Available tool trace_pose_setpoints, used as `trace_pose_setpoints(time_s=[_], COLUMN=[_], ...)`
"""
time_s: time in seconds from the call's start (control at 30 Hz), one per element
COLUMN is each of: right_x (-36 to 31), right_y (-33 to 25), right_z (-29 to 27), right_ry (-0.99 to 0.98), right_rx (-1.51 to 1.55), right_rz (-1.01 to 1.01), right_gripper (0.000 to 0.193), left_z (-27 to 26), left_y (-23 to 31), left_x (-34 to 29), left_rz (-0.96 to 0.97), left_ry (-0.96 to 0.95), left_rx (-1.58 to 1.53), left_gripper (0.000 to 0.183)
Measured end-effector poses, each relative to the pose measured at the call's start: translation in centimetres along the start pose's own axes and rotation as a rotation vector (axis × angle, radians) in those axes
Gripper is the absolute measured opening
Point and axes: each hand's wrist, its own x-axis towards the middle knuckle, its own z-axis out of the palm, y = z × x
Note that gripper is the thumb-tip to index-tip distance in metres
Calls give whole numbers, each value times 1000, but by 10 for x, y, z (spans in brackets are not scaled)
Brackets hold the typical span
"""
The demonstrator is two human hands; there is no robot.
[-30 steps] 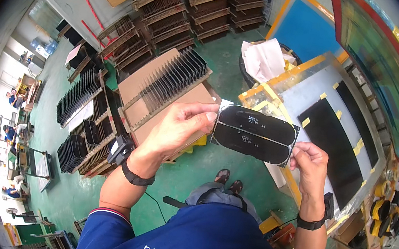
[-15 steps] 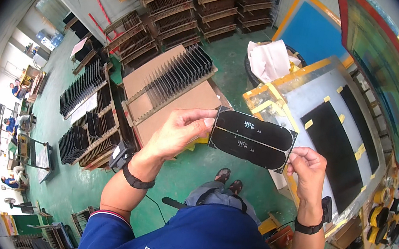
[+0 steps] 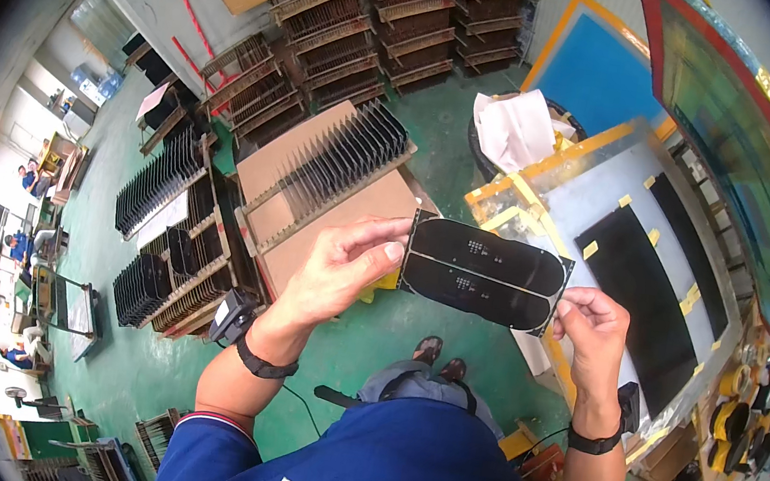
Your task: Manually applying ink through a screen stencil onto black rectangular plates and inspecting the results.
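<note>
Between my two hands, out in front of my body, is a thin black circuit board panel (image 3: 485, 275). It has two long rounded shapes side by side, a pale line between them and small light dots. My left hand (image 3: 344, 269) pinches its left edge between thumb and fingers. At the opposite edge, my right hand (image 3: 592, 334) grips near the lower right corner with thumb and curled fingers. The panel's face is turned up toward me, tilted slightly down to the right.
A slotted rack (image 3: 342, 162) of upright black panels stands on a cardboard-topped surface ahead. More loaded racks (image 3: 159, 182) are at left. On the right, a work table (image 3: 561, 196) carries black sheets taped in yellow, beneath a raised red-edged frame (image 3: 738, 141). People sit far left.
The panel has tilted slightly, so its dots look dimmer. Both hands keep their hold at the edges, and the surroundings have shifted a little downward in view.
</note>
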Motion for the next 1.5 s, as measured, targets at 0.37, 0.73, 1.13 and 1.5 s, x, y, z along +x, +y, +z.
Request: trace_pose_setpoints(time_s=[0.37, 0.73, 1.13, 1.5], right_x=[2, 6, 10, 8], right_y=[8, 11, 18, 28], right_z=[-3, -4, -7, -11], right_ry=[-28, -33, -46, -61], right_rx=[38, 45, 50, 78], right_rz=[59, 81, 125, 143], right_gripper=[8, 8, 10, 10], left_z=[-5, -6, -6, -2], left_y=[-2, -4, -9, -11], left_x=[7, 10, 10, 7], left_rz=[-104, -88, -168, -210], left_ry=[-5, -12, 9, 11], left_rx=[34, 30, 12, 44], left_gripper=[35, 35, 39, 41])
